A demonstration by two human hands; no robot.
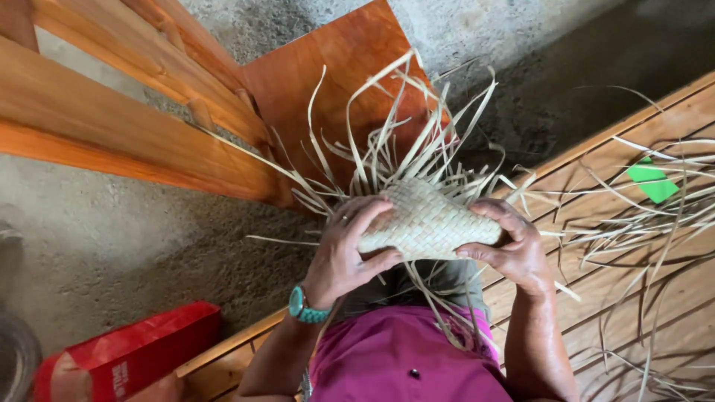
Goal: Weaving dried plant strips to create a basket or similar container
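A small woven piece of pale straw (426,222), cone-like in shape, sits between both hands in front of my lap. Many loose straw strips (387,141) fan up and out from its far edge, and a few hang down over my pink clothing (406,357). My left hand (344,249) grips the left side of the weave, thumb underneath, fingers curled over the top. A teal wristwatch (304,305) is on that wrist. My right hand (514,246) clasps the right end of the weave with fingers wrapped around it.
A wooden bench or platform (618,283) runs under me to the right, strewn with more loose straw strips (648,223) and a green scrap (652,181). A wooden chair frame (149,112) stands at the upper left. A red bag (134,350) lies on the concrete floor (112,246).
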